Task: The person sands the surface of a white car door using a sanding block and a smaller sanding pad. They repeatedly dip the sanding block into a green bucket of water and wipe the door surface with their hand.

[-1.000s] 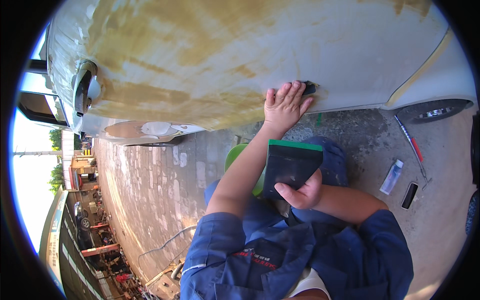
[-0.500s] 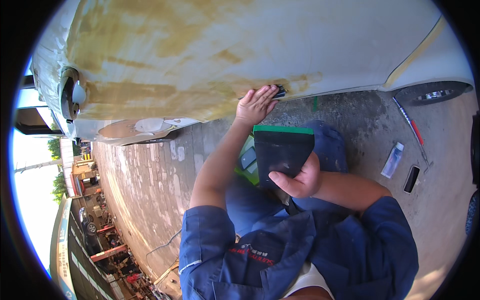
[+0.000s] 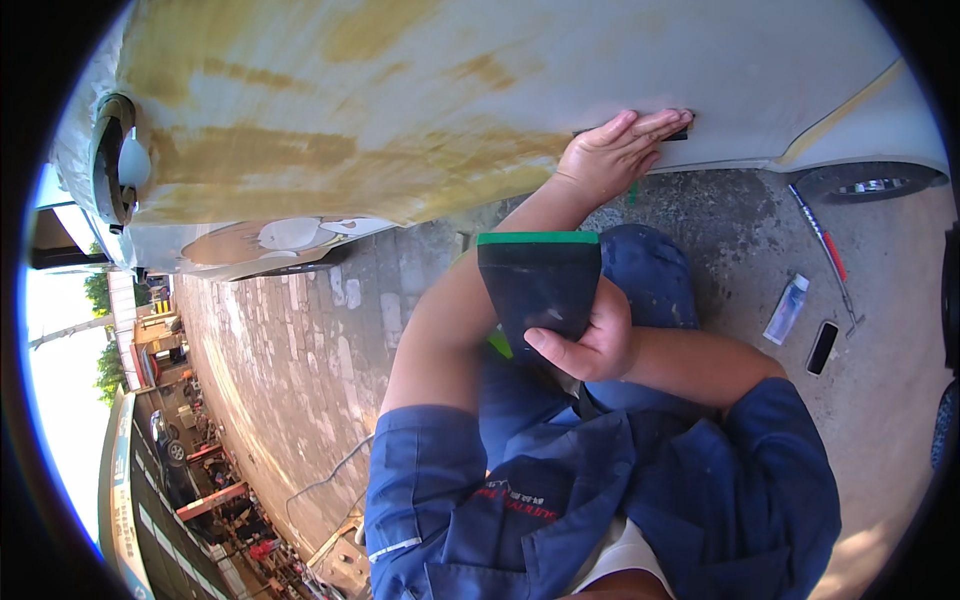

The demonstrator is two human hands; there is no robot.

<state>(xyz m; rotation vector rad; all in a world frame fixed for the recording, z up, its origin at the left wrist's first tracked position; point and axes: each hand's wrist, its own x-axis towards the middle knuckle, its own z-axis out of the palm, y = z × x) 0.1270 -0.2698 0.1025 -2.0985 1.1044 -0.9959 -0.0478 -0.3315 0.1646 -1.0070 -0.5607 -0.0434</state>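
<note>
A car's side panel (image 3: 720, 60), pale grey with smeared yellow-brown patches, stretches across the top. Low on it, my left hand (image 3: 618, 155) presses a small dark sanding block (image 3: 678, 134), fingers laid long over it. Most of that block is hidden under the palm and fingers. In front of my body, my right hand (image 3: 592, 340) grips a black tapered block (image 3: 540, 285) with a green strip along its far edge. Its thumb lies across the face of the block. My left forearm passes behind that block.
A car wheel (image 3: 865, 186) stands at the upper right. On the concrete nearby lie a long metal tool with a red grip (image 3: 833, 258), a clear bottle (image 3: 786, 310) and a black phone (image 3: 823, 347). A side mirror (image 3: 133, 160) juts out at the left.
My left hand has slid right along the panel with the dark sanding block. The black block in my right hand has shifted slightly left and up, and the view has moved a little.
</note>
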